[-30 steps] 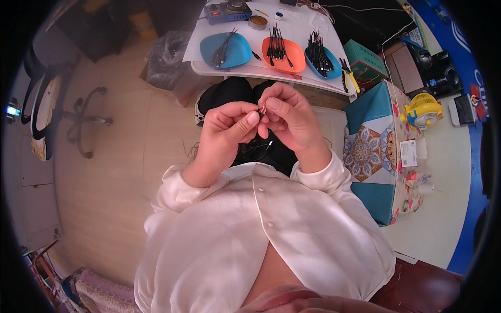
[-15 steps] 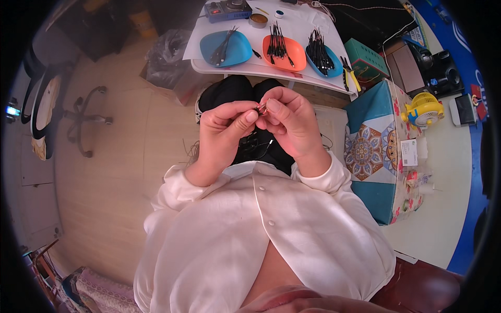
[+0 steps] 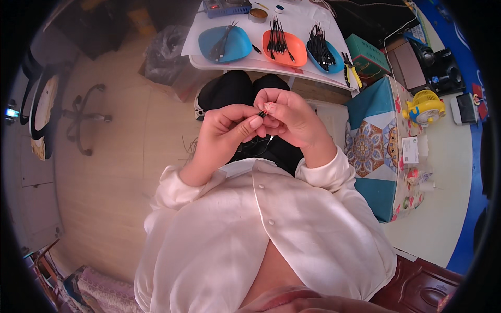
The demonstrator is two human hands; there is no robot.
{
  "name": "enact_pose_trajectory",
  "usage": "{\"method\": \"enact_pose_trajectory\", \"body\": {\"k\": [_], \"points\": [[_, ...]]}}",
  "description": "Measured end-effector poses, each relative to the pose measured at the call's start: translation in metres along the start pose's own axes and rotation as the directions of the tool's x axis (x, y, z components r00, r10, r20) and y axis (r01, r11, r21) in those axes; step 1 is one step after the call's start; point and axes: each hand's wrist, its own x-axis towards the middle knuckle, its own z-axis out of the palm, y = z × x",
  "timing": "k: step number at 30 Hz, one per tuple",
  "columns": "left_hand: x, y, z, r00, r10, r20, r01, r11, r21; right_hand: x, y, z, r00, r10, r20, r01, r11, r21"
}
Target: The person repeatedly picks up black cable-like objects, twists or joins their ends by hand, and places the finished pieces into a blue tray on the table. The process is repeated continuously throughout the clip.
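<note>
Above my lap, my left hand (image 3: 225, 131) is closed in a pinch on a thin black cable (image 3: 262, 113), thumb against fingers. My right hand (image 3: 293, 121) pinches at the cable's end, where fine reddish wires (image 3: 267, 107) show between the fingertips. Both hands nearly touch; the rest of this cable is hidden by the fingers. More black cables (image 3: 249, 150) lie on my dark-trousered lap, one with a small light tip. Bundles of short black cables rest in a blue tray (image 3: 241, 43), an orange tray (image 3: 299, 48) and a second blue tray (image 3: 338, 61).
The trays stand on a white table (image 3: 195, 49) ahead. Yellow-and-black pliers (image 3: 355, 75) lie at its right edge. A round tin (image 3: 258, 15) and a blue device (image 3: 225, 8) are farther back. To the right are a patterned cloth-covered box (image 3: 370, 148) and a yellow fan (image 3: 425, 108).
My right hand has turned slightly, its fingers closing further over the wire ends. The left hand keeps its pinch, and the view has shifted a little.
</note>
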Motion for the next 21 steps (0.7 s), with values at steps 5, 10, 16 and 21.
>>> {"method": "enact_pose_trajectory", "body": {"k": [5,10,16,21], "points": [[0.0,0.002,-0.003,0.999,-0.032,-0.011,0.032,0.998,-0.048,0.004,0.005,-0.001,0.995,-0.042,-0.093,0.034,0.996,-0.085],[0.0,0.007,-0.006,1.0,-0.027,-0.013,0.026,0.998,-0.05,0.012,0.006,0.004,0.998,-0.052,-0.044,0.049,0.996,-0.069],[-0.008,0.015,-0.023,0.993,-0.106,-0.046,0.106,0.994,0.005,0.032,0.02,0.002,0.995,0.041,0.091,-0.048,0.996,0.079],[-0.034,0.033,-0.073,0.922,0.074,-0.379,-0.067,0.997,0.03,0.074,0.071,-0.006,0.998,-0.043,0.045,0.057,0.925,-0.376]]}}
